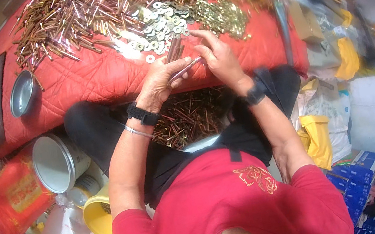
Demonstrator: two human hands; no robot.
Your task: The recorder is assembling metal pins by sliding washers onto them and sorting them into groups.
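My left hand [157, 79] is closed around several copper-coloured metal rods [174, 49]. One more rod [185, 70] sticks out sideways from its fingers towards the right. At that rod's tip is my right hand [220, 56], its thumb and forefinger apart; the other fingers are partly hidden, and whether they touch the tip I cannot tell. Just beyond both hands lies a heap of flat silvery washers [162, 23] on a red quilted cover [105, 76]. Beside it spreads a pile of small brass-coloured pieces [223, 18], too small to name.
A big heap of similar rods [94, 13] covers the far side. More rods [192, 116] lie below, between my legs. At left are a metal bowl [23, 93], a white bucket [55, 163] and a yellow bucket [98, 215]. Blue boxes [358, 177] stand at lower right.
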